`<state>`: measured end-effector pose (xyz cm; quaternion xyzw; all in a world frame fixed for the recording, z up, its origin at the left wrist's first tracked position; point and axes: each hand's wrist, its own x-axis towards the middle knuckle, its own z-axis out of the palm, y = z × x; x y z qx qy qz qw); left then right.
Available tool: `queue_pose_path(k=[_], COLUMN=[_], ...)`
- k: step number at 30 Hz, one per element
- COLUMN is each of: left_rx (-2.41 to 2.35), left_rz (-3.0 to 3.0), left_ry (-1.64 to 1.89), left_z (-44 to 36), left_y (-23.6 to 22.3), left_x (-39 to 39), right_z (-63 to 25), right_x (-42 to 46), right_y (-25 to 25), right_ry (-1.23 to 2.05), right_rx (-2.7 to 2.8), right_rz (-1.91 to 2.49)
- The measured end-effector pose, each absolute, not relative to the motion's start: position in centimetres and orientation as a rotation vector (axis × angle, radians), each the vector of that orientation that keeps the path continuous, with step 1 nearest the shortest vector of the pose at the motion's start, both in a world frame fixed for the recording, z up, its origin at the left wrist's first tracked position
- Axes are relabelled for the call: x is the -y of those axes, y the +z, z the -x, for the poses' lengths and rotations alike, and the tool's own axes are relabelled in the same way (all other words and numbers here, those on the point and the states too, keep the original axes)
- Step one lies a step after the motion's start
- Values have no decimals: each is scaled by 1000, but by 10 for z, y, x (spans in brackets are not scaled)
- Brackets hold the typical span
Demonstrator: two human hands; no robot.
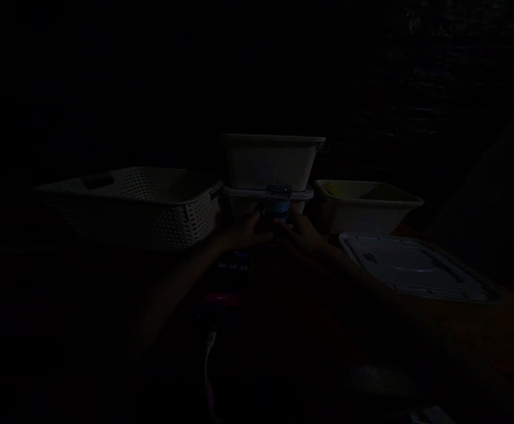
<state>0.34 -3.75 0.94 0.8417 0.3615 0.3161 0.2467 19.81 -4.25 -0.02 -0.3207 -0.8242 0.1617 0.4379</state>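
Note:
In the very dim head view, a small clear cup with a blue label (278, 206) stands upright between my two hands. My left hand (246, 232) is closed on its left side near the bottom. My right hand (304, 233) grips it from the right, thumb and fingers close to the label. The cup's lower part is hidden by fingers and shadow. Right behind it are two stacked pale tubs, the upper tub (269, 162) resting on the lidded lower tub (243, 202).
A pale perforated basket (159, 221) stands at the left. An open pale tub (358, 215) is on the right, with a flat lid (411, 268) before it. A phone (225, 288) showing a timer lies below my left hand, a white cable (206, 359) running from it.

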Motion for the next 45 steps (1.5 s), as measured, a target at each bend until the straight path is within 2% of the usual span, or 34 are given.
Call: queue_pose_path(k=[45], left_rx=[-1002], left_rz=[-2274], left_ry=[814], left_z=[-3], left_y=[8], left_x=[37], right_z=[-197], right_x=[44], right_y=[1], right_ry=[403], right_rx=[2042], right_rz=[825])
